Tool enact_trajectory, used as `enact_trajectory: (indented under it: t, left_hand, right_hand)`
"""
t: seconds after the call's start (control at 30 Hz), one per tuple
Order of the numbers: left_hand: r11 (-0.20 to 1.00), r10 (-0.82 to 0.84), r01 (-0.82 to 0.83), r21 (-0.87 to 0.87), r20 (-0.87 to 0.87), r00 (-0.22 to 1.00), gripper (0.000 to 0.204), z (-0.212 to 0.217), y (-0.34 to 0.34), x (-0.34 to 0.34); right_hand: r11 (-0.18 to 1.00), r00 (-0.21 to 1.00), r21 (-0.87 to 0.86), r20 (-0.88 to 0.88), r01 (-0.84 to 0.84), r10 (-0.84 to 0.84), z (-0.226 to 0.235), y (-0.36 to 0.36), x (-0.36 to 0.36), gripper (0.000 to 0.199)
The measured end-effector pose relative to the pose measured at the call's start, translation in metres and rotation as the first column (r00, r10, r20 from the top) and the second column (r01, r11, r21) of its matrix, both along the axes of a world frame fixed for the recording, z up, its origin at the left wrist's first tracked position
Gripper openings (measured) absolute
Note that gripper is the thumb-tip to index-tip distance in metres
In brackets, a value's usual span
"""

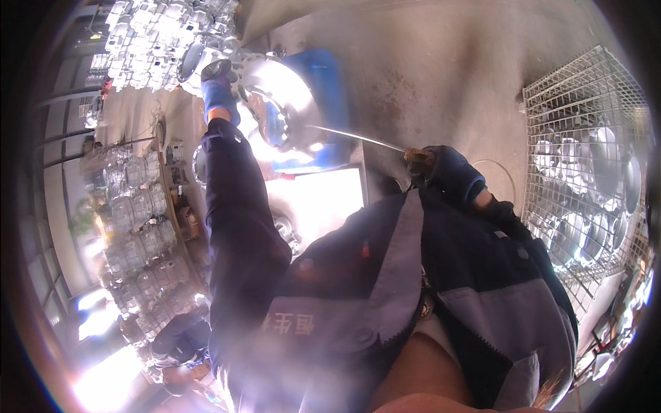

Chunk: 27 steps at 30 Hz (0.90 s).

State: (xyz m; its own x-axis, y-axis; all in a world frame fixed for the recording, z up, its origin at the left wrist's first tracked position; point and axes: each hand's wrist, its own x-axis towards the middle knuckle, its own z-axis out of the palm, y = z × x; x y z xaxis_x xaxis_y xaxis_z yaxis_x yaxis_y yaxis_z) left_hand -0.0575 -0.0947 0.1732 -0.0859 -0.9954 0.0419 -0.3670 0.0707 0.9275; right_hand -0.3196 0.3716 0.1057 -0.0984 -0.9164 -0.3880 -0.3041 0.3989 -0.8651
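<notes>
A large, round, bright metal casting [292,96] with a ring-shaped opening stands in front of me, partly washed out by glare. My left hand [219,86], in a blue glove, is closed on its left edge; the glove hides the exact grip. Close to my chest, my gloved right hand [447,172] is wrapped round the brown handle of a long thin file [361,138]. The file's slim metal shaft points left, and its tip reaches the casting's opening. Whether the tip touches metal cannot be made out.
Behind the casting is a blue bin [327,89]. Stacked metal castings [155,41] fill the far left, with more stacks [141,227] along the left. A wire cage [585,172] holding castings stands at right. Another person [180,341] is at the lower left.
</notes>
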Motion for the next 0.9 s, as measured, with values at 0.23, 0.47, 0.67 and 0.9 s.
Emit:
enact_trajectory:
  t: [0.23,0.47,0.67,0.9]
  left_hand:
    - [1.000,-0.013,0.014,-0.007,0.083,0.996,0.010,0.005,0.006,-0.002]
    - [0.996,-0.061,0.061,-0.059,0.010,0.998,0.022,-0.006,0.000,0.009]
    - [0.994,-0.069,0.067,-0.083,-0.021,0.997,0.024,-0.007,-0.001,0.015]
    - [0.991,-0.089,0.083,-0.107,-0.051,0.995,0.025,0.004,0.023,0.011]
  right_hand:
    - [0.956,0.936,-0.111,-0.261,-0.273,0.237,0.026,-0.007,-0.007,0.025]
    - [0.910,0.989,-0.389,-0.044,-0.145,0.139,0.027,-0.022,-0.003,0.032]
    - [0.932,0.917,-0.234,-0.353,-0.278,0.185,0.061,-0.047,0.004,0.031]
    - [0.951,0.951,-0.131,-0.173,-0.279,0.255,0.083,-0.064,0.011,0.033]
